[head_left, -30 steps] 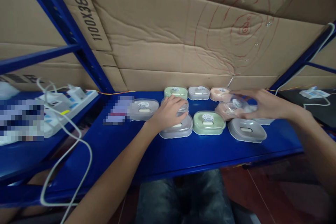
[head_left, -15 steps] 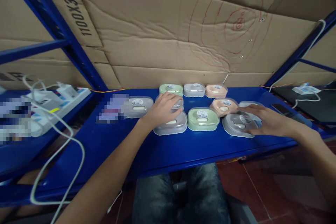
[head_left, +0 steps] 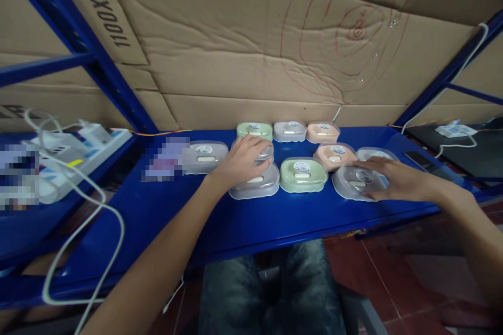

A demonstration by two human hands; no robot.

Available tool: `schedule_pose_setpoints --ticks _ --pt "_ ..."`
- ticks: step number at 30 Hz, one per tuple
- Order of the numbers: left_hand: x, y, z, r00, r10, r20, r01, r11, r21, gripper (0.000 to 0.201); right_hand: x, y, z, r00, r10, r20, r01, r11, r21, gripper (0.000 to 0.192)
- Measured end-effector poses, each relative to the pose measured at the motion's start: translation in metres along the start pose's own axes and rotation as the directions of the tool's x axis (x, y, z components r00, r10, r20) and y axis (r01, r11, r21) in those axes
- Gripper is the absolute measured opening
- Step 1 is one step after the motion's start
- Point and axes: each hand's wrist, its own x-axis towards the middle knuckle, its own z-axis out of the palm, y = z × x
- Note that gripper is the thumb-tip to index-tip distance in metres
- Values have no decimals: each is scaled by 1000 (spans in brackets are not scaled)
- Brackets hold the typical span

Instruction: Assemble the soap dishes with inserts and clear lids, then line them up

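Note:
Several small oval plastic boxes with clear lids stand on the blue table. My left hand reaches over a grey lidded box in the middle row, its fingers curved round the top and hiding much of it. Just in front of that hand is another grey box. My right hand spans the right end of a front-row grey box, thumb at the near side and fingers at the far side. Between the hands are a green box and, behind it to the right, a peach box.
A back row holds a green box, a grey box and a peach box before the cardboard wall. One clear-lidded box stands at left, another at right. A phone, power strip and white cable flank them.
The view has shifted slightly. Both hands stay at the same boxes, and no box has visibly moved.

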Motion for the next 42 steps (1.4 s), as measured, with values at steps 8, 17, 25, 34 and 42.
schedule_pose_setpoints --ticks 8,17,25,34,42 --pt "1 -1 2 1000 17 -3 -17 1000 15 32 -1 11 18 990 -73 -117 69 997 -31 89" --pt "1 -2 1 1000 14 4 -14 1000 13 33 -18 3 58 946 -90 -311 106 994 36 95" --pt "1 0 1 1000 -1 3 1 1000 7 34 -19 -8 90 866 -47 -498 53 999 -1 92" --pt "0 -5 5 1000 19 -14 -19 999 -31 34 -5 -17 82 827 -162 -539 98 985 -145 91" --pt "1 -7 4 998 55 -15 -56 998 -15 36 19 -38 86 803 -128 -582 103 992 -76 89"
